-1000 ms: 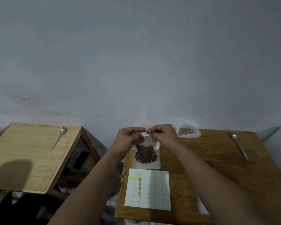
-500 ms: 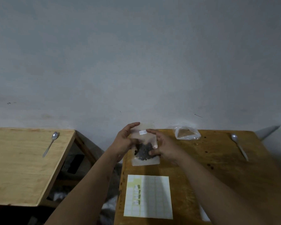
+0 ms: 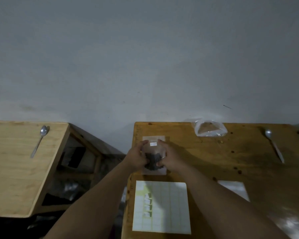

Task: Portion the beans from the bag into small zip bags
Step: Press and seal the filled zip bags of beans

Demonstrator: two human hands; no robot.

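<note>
**Desk:** How far along is the portioning?

**Photographer:** One portion looks done. A small clear plastic zip bag (image 3: 154,156) with a dark heap of beans (image 3: 153,162) in its lower half lies flat on the brown wooden table (image 3: 231,161), at 12 o'clock from a white sheet of peel-off labels (image 3: 161,207). A small white label (image 3: 153,144) already sits near the bag's top. No other filled bag is in view, so more portions probably remain.

**Desk:** And the hands?

**Photographer:** The left hand (image 3: 136,157) grips the bag's 9 o'clock edge and the right hand (image 3: 169,158) its 3 o'clock edge. The fingers curve up to the top corners and the thumbs are down by the beans. Whether the zip is fully shut, I cannot tell.

**Desk:** The supply?

**Photographer:** A crumpled clear plastic bag (image 3: 209,129) sits at 2 o'clock, well apart, by the wall. Its contents look brownish and too blurred to name. A pale flat stack (image 3: 234,189), perhaps empty bags, lies at 4 o'clock.
</note>
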